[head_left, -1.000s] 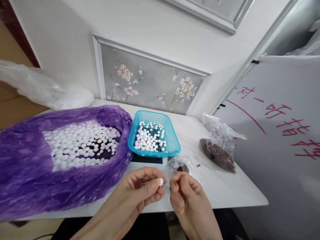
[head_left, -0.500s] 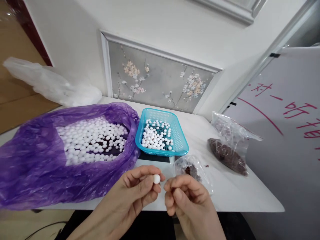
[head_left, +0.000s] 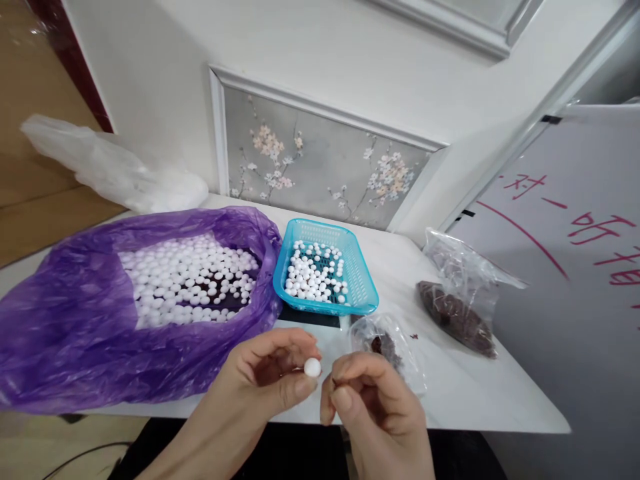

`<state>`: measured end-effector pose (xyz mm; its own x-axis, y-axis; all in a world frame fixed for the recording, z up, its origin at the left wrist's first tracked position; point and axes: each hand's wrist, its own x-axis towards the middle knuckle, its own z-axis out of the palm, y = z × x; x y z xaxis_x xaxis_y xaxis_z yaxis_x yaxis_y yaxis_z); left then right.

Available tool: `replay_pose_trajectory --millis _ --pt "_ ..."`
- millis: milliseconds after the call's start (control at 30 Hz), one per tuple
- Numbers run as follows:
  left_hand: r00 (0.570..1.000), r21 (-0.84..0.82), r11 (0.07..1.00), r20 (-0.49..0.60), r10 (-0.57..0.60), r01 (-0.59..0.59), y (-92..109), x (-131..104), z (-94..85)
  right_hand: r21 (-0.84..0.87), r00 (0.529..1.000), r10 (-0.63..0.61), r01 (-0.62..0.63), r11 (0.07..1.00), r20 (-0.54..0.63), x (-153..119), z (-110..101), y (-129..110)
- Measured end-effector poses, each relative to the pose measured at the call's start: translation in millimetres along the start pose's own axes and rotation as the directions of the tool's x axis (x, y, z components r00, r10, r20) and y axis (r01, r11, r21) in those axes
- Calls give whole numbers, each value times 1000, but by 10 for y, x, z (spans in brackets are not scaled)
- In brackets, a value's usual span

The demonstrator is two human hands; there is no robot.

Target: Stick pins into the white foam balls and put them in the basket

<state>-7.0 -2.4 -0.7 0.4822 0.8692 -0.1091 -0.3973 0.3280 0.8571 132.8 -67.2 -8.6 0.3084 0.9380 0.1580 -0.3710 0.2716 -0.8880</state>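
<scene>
Between the thumb and fingers of my left hand (head_left: 273, 373) is a small white ball (head_left: 313, 367). Just to its right, my right hand (head_left: 373, 400) has its thumb and index finger pinched together; whatever is between them is too small to make out. Beyond the hands stands a blue plastic basket (head_left: 367, 283) holding many white balls. To the left spreads a purple plastic bag (head_left: 65, 333), its mouth open on a mass of similar white balls. A clear bag (head_left: 410, 360) with dark brown bits lies just behind my right hand.
A zip bag (head_left: 457, 313) of brown material lies at the right of the white table (head_left: 480, 393). Crumpled clear plastic (head_left: 110, 167) lies at the back left. A whiteboard (head_left: 575, 320) with red writing leans on the right, and a floral panel (head_left: 320, 160) is behind.
My left fingers have shifted around the white ball, which now sits slightly lower and nearer the thumb tip. My right hand has moved a little left and stays pinched. The view has shifted slightly.
</scene>
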Motion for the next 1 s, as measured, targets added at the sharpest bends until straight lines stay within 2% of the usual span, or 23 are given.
replay_pose_trajectory --millis 100,200,367,567,733,1000 --pt "998 37 998 51 42 -43 34 -9 18 -52 999 17 -20 998 -45 -42 50 8" --pt "990 -25 997 118 72 -70 70 -15 65 -47 999 -9 6 999 -50 -50 69 33" --pt "982 -69 995 171 84 -74 60 -25 91 -12 998 -40 39 999 -56 -33 106 40" --pt "984 -89 993 151 96 -83 30 -27 83 -68 995 -85 81 994 -56 -45 124 36" --pt "975 -63 990 175 135 -126 4 -22 32 -54 994 -78 74 996 -70 -47 138 31" --pt "983 -13 991 123 135 -135 -82 0 -73 -69 994 -60 54 996 -87 -39 153 40"
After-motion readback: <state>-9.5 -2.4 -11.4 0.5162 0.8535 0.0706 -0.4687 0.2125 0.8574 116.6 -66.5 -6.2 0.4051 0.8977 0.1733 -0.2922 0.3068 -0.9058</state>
